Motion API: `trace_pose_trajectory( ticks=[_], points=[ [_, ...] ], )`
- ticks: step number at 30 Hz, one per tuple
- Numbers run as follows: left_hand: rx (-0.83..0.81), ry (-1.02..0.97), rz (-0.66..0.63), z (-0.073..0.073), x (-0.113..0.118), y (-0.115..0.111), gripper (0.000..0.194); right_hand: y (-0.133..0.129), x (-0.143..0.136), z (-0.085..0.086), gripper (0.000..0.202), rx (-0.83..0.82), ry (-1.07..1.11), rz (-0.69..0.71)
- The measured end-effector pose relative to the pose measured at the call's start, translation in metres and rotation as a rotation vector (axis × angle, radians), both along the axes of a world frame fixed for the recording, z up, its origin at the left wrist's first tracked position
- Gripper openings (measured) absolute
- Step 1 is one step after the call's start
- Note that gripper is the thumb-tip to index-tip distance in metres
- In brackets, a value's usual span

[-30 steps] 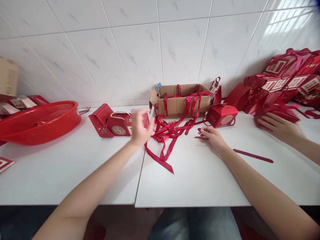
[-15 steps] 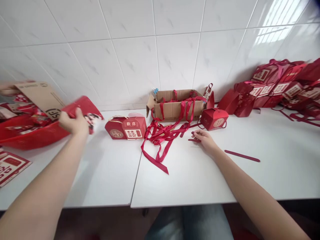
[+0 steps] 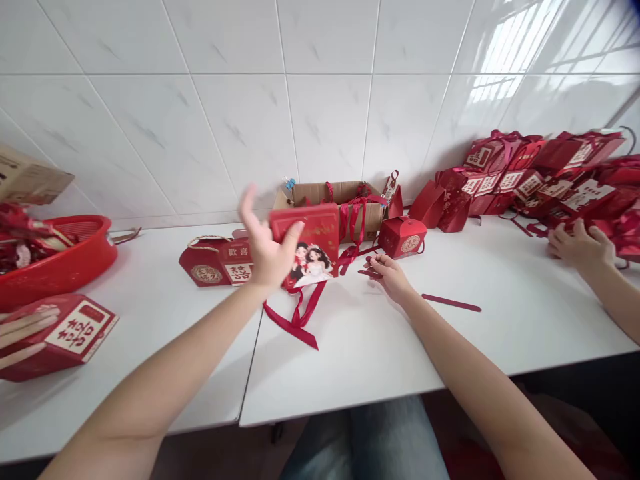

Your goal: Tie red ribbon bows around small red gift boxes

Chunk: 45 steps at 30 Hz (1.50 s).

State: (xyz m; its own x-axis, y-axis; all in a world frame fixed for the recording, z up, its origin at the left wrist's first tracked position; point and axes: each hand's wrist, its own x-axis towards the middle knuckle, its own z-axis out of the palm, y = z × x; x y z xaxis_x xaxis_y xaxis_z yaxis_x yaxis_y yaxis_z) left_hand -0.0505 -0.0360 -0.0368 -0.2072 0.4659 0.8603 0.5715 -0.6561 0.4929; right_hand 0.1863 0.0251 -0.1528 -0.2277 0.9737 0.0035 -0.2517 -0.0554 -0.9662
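My left hand (image 3: 270,257) is raised over the table, pinching a red gift box (image 3: 316,233) printed with a bride and groom between thumb and fingers. My right hand (image 3: 393,277) rests low over the table, its fingers closed on a dark red strap (image 3: 369,273). Just behind it stands a small red gift box (image 3: 401,238) with a gold emblem. Red ribbons (image 3: 300,327) trail out below the lifted box, which hides part of them. Left of my left hand, a red box with a rope handle (image 3: 206,270) stands upright.
Behind my hands is an open cardboard box (image 3: 370,230) with ribbons. Finished-looking red boxes (image 3: 493,167) are piled at right, near another person's hand (image 3: 583,250). A red basket (image 3: 75,257) and another person's hand on a box (image 3: 30,333) are at left. A loose strap (image 3: 451,303) lies right.
My left hand has carried the red gift box from beside the basket to the middle. My right hand still holds the strap. The view has turned right, bringing in another person's hand there.
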Motion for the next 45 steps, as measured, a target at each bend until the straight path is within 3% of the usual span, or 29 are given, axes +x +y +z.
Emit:
trace_pose_trajectory(
  ticks=[5, 8, 11, 16, 19, 22, 25, 28, 31, 34, 40, 45],
  points=[
    [-0.201, -0.039, -0.131, -0.055, 0.046, 0.025, 0.036, 0.000, 0.004, 0.012, 0.041, 0.104, 0.105, -0.082],
    [-0.369, -0.121, -0.166, -0.073, 0.057, 0.031, 0.027, -0.002, 0.007, 0.018, 0.036, 0.209, 0.155, -0.151],
    [-0.434, -0.178, -0.194, -0.081, 0.062, 0.030, 0.024, -0.008, 0.010, 0.025, 0.027, 0.422, 0.118, -0.160],
    [-0.449, -0.168, -0.337, -0.083, 0.062, 0.025, 0.023, -0.023, 0.011, 0.036, 0.020, 0.655, -0.075, -0.096],
    [-0.428, -0.150, -0.382, -0.083, 0.063, 0.026, 0.020, -0.026, 0.009, 0.037, 0.020, 0.651, -0.103, -0.073],
    [-0.389, -0.157, -0.403, -0.081, 0.065, 0.027, 0.037, -0.024, 0.008, 0.034, 0.023, 0.614, -0.143, -0.122],
    [-0.434, -0.202, -0.455, -0.079, 0.067, 0.027, 0.029, -0.022, 0.007, 0.031, 0.020, 0.640, -0.180, -0.164],
    [-0.465, -0.238, -0.452, -0.078, 0.070, 0.024, 0.025, -0.025, 0.003, 0.029, 0.011, 0.829, -0.283, -0.292],
    [-0.425, -0.193, -0.329, -0.078, 0.074, 0.019, 0.019, -0.030, -0.004, 0.029, 0.004, 1.039, -0.438, -0.539],
    [-0.339, -0.123, -0.246, -0.078, 0.078, 0.014, 0.015, -0.030, -0.010, 0.030, 0.004, 1.154, -0.500, -0.699],
    [-0.213, 0.018, -0.217, -0.076, 0.084, 0.006, 0.006, -0.029, -0.013, 0.033, 0.012, 1.252, -0.528, -0.833],
    [-0.152, 0.055, -0.303, -0.077, 0.089, -0.002, 0.006, -0.032, -0.014, 0.034, 0.014, 1.239, -0.535, -0.856]
  ],
)
